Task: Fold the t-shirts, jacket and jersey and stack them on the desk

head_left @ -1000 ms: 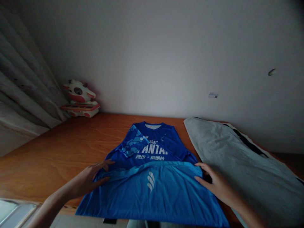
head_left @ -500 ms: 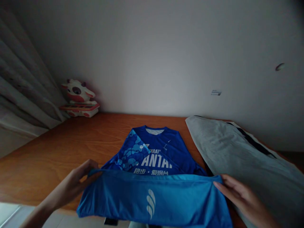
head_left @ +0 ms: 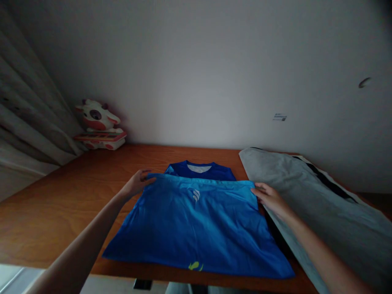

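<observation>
Blue sports jersey (head_left: 196, 224), folded | seemingly light, soft, slippery | left grip (head_left: 134, 185), right grip (head_left: 270, 199) pinching hem (head_left: 199, 181) corners, sensible holding points

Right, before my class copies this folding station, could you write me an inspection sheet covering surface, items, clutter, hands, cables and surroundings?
Surface: brown wooden table, against the wall; wood grain visible at left.
Items: blue shirt, folded across, light-blue hem edge just short of the neckline; some wrinkles at right.
Clutter: grey cloth with a black stripe, spread at right; cow-shaped toy in the far left corner.
Hands: left hand and right hand each hold one end of the hem edge.
Cables: nothing seen.
Surroundings: pale wall with a small label, too small to read; curtain at left; dim light.
</observation>
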A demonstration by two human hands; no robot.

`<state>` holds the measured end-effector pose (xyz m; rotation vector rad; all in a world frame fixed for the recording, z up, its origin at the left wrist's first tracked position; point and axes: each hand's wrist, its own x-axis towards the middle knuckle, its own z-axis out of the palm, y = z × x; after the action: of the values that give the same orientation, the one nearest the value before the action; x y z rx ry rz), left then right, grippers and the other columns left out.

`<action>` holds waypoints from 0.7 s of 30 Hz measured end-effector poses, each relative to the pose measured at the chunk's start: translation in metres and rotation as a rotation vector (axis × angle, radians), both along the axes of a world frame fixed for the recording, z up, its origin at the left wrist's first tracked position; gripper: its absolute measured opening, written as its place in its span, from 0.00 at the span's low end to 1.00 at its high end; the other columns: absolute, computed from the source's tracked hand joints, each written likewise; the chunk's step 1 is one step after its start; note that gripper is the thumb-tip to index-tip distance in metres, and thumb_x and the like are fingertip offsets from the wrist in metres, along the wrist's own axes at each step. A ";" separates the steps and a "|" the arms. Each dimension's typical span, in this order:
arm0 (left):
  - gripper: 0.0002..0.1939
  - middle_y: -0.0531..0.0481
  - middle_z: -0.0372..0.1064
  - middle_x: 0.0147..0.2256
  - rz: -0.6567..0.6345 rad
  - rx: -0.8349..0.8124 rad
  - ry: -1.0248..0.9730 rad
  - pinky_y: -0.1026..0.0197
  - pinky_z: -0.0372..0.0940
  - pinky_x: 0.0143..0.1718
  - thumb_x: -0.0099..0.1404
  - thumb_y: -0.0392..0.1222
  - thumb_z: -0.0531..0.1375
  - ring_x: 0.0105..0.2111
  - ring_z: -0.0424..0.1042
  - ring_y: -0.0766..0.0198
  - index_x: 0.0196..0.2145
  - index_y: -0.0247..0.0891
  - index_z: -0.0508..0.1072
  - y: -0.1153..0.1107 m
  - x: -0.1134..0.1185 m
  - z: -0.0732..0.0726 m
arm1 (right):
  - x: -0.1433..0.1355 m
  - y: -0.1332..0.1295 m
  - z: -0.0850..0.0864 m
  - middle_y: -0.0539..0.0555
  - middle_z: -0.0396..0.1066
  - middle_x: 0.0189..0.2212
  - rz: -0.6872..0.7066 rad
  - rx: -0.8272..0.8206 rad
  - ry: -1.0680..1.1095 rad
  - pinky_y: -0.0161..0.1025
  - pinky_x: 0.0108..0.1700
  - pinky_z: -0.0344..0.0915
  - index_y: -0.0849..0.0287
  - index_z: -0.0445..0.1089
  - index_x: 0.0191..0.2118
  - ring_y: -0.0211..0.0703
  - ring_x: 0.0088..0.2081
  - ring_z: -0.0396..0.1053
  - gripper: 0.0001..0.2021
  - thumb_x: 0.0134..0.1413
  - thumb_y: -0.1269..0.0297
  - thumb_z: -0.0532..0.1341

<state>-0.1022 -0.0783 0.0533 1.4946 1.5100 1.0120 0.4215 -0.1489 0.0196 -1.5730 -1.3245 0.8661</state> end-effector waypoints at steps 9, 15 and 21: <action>0.18 0.51 0.75 0.30 0.054 0.227 0.156 0.61 0.68 0.33 0.55 0.58 0.61 0.31 0.73 0.60 0.34 0.40 0.74 0.018 -0.006 -0.002 | 0.000 0.013 -0.011 0.56 0.78 0.51 -0.006 0.286 -0.321 0.51 0.59 0.67 0.51 0.78 0.45 0.54 0.55 0.74 0.18 0.61 0.52 0.54; 0.24 0.46 0.79 0.40 0.058 0.238 0.207 0.55 0.71 0.47 0.57 0.55 0.60 0.44 0.76 0.53 0.44 0.38 0.81 0.048 0.001 0.000 | -0.005 0.038 -0.016 0.57 0.73 0.58 -0.076 0.396 -0.362 0.55 0.64 0.62 0.52 0.76 0.55 0.55 0.60 0.69 0.22 0.60 0.54 0.55; 0.28 0.42 0.77 0.49 0.025 0.285 0.272 0.49 0.67 0.58 0.57 0.47 0.59 0.51 0.75 0.49 0.54 0.33 0.76 0.083 0.008 0.000 | -0.001 0.078 -0.014 0.59 0.71 0.60 -0.108 0.415 -0.416 0.56 0.62 0.64 0.54 0.73 0.58 0.57 0.60 0.69 0.24 0.59 0.58 0.53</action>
<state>-0.0938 0.0050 0.0535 1.8808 1.6246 1.1092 0.4210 -0.0713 0.0056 -1.5149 -1.5698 0.1754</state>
